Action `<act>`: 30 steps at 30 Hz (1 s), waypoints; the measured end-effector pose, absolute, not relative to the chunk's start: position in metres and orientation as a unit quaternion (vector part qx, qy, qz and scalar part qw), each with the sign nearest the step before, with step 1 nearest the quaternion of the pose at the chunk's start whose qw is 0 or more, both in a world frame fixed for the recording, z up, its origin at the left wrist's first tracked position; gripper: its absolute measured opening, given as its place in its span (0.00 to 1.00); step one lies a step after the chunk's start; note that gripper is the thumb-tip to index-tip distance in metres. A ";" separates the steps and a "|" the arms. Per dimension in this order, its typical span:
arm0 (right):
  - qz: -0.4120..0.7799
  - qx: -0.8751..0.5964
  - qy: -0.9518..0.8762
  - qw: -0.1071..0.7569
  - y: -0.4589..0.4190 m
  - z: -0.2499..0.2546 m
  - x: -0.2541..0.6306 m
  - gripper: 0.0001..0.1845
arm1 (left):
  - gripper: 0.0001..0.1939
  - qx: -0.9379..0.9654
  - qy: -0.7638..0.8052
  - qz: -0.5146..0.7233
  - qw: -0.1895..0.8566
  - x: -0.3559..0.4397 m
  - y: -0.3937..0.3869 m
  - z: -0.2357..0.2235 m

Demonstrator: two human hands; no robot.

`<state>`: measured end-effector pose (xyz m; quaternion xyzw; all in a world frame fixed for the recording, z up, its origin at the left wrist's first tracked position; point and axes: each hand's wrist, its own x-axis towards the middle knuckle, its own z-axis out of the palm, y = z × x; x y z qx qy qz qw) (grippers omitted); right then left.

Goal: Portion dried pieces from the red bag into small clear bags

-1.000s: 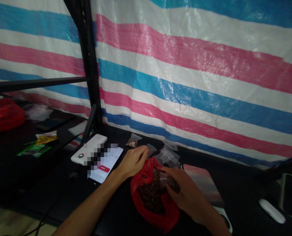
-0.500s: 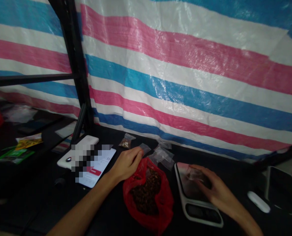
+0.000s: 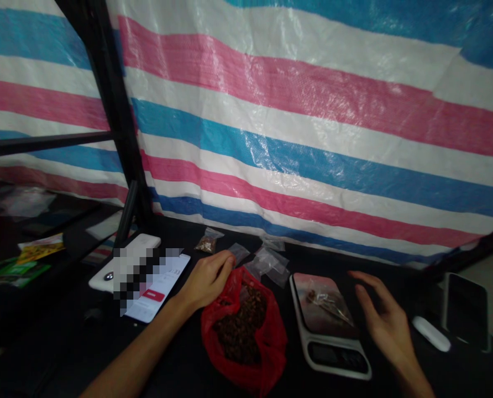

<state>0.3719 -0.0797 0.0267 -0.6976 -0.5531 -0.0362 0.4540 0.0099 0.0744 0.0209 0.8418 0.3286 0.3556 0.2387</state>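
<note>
A red plastic bag [image 3: 273, 345] stands with its mouth wide, holding small brown dried pieces [image 3: 240, 331]. My left hand [image 3: 209, 279] is closed at the bag's upper left rim; its fingertips are partly hidden. To the right lies a digital kitchen scale [image 3: 340, 356] with a white frame. On its plate rests a small clear zip bag [image 3: 327, 305] with a little brown content at one end. My right hand [image 3: 383, 312] hovers just right of the scale, fingers apart, nothing in it.
Several small clear zip bags [image 3: 269, 265] lie behind the red bag, near a filled zip bag [image 3: 208, 240]. Phones [image 3: 149, 298] lie at left, another phone [image 3: 465, 309] and a white oval case [image 3: 431, 333] at right. A striped tarp [image 3: 292, 160] hangs behind.
My right hand has moved off the scale to the right, leaving the small zip bag on the plate. My left hand stays at the red bag's rim. The view has shifted slightly.
</note>
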 end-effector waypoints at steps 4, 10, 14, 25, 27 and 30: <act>-0.029 -0.685 -0.575 0.446 -0.077 0.023 0.369 0.18 | 0.19 0.839 0.334 0.359 0.238 0.009 0.075 0.021; -0.033 -0.677 -0.601 0.424 -0.078 0.024 0.367 0.17 | 0.19 0.839 0.332 0.361 0.236 0.009 0.075 0.021; -0.033 -0.673 -0.608 0.419 -0.078 0.025 0.365 0.17 | 0.18 0.838 0.329 0.365 0.238 0.009 0.075 0.021; -0.001 -0.665 -0.653 0.361 -0.080 0.024 0.361 0.17 | 0.19 0.839 0.333 0.356 0.242 0.011 0.076 0.019; 0.009 -0.668 -0.661 0.341 -0.080 0.022 0.360 0.18 | 0.19 0.838 0.333 0.356 0.244 0.011 0.076 0.019; 0.018 -0.677 -0.662 0.321 -0.079 0.016 0.359 0.21 | 0.19 0.836 0.332 0.361 0.247 0.011 0.075 0.021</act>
